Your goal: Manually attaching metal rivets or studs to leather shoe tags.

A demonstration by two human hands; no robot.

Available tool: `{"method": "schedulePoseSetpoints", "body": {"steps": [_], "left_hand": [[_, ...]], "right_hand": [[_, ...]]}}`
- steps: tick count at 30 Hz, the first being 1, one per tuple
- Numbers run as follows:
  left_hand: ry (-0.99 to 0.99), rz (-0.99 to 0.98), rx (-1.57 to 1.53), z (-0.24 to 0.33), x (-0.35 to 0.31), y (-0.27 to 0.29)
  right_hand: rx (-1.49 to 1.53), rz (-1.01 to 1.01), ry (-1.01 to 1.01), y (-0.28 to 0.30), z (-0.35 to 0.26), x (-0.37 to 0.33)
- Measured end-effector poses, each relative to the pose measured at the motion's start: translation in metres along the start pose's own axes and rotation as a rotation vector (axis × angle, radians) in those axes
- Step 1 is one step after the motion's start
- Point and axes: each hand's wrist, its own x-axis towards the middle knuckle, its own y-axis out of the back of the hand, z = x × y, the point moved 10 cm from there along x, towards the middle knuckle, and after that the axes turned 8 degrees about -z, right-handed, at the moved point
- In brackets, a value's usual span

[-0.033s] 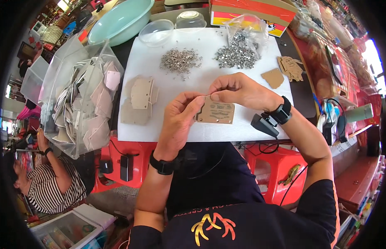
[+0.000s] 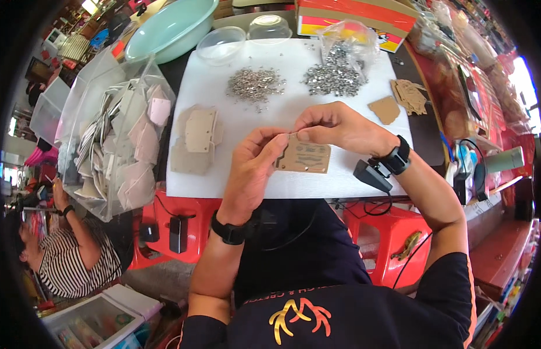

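Observation:
Over the front half of the white work surface, both my hands pinch a flat brown printed panel at its upper left corner. My left hand is closed on its left side, thumb on top. My right hand closes thumb and fingertips on the top edge, right beside the left fingertips. Anything small between the fingertips is hidden. Small metal fasteners lie along the panel's lower edge. Left of my hands is a stack of grey-beige shaped plates. Farther off are a pile of small brassy metal pieces and a pile of silvery ones.
A clear bin full of plates stands at the left. Brown shaped panels lie at the right. Behind are a pale green basin, clear bowls and a cardboard box. A co-worker in stripes sits lower left.

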Motion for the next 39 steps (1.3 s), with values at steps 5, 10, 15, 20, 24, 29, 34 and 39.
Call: {"method": "schedulePoseSetpoints", "body": {"steps": [5,10,15,20,24,29,34,39], "left_hand": [[0.034,0.009,-0.078,-0.003,0.001,-0.003],[0.083,0.010,-0.022,-0.006,0.000,0.006],[0.058,0.004,0.011,-0.003,0.001,0.006],[0.049,0.000,0.013,-0.001,0.004,0.004],[0.048,0.000,-0.006,0.002,0.001,0.000],[0.009,-0.011,0.011,0.004,0.003,-0.003],[0.008,-0.025,-0.023,0.001,0.002,-0.003],[-0.004,-0.032,-0.029,0.001,-0.001,-0.004]], "right_hand": [[0.093,0.063,0.028,-0.001,0.002,0.000],[-0.013,0.165,0.040,0.001,0.001,-0.003],[-0.183,0.230,0.032,0.003,-0.012,-0.007],[-0.065,0.233,0.057,0.003,-0.009,-0.008],[0.036,0.200,0.062,0.001,-0.009,-0.008],[0.065,0.206,0.054,0.000,-0.010,-0.009],[0.044,0.193,0.048,0.000,-0.009,-0.010],[0.092,0.168,0.031,-0.002,-0.005,-0.009]]}}
